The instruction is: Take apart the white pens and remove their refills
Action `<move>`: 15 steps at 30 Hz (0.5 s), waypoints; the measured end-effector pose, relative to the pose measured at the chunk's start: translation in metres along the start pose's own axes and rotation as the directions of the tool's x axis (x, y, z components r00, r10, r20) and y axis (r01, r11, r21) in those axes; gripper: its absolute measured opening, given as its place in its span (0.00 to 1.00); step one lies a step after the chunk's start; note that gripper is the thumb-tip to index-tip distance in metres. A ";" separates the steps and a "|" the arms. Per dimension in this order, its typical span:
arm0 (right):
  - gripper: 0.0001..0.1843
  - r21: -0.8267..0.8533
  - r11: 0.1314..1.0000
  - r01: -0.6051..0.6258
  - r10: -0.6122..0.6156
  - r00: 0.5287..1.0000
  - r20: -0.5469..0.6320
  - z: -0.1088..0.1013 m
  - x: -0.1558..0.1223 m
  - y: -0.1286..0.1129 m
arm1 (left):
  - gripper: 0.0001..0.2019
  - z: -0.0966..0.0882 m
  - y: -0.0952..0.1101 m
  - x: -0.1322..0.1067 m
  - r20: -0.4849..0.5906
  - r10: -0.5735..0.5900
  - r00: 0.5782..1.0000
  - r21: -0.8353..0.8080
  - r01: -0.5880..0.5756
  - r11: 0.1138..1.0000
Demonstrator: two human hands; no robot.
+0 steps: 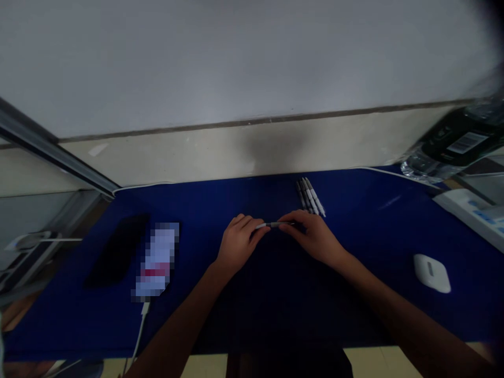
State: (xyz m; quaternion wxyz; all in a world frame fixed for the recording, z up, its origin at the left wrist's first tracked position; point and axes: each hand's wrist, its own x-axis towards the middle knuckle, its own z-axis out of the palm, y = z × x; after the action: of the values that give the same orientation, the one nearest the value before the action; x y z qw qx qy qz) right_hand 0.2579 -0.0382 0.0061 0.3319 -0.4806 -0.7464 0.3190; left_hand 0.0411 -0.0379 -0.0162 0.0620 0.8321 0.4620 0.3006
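pen [273,224], long axis crosswise, level, pinched by l hand [238,244] & r hand [311,237]

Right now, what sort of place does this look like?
Probably an indoor desk workspace, though I can't be sure: there's a blue desk mat against a wall, with a white computer mouse and a row of pens lying on it.
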 end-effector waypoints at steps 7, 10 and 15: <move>0.12 -0.038 0.999 0.014 -0.013 1.000 0.018 0.002 -0.001 0.001 | 0.11 0.001 0.001 -0.001 -0.014 0.031 0.999 -0.008 -0.032 0.999; 0.17 -0.074 0.997 0.018 -0.014 0.999 0.049 0.001 0.000 0.000 | 0.11 0.002 0.002 -0.001 -0.014 0.044 0.999 0.000 -0.044 0.999; 0.22 -0.032 0.999 -0.004 0.008 0.992 0.124 -0.003 0.001 -0.002 | 0.12 0.001 0.003 -0.001 -0.005 0.063 0.998 0.023 -0.063 0.998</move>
State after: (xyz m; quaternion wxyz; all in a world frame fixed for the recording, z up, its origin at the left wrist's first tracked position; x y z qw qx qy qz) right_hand 0.2586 -0.0379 0.0098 0.2764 -0.4672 -0.7691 0.3374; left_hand 0.0438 -0.0404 -0.0164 0.0419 0.8460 0.4392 0.2995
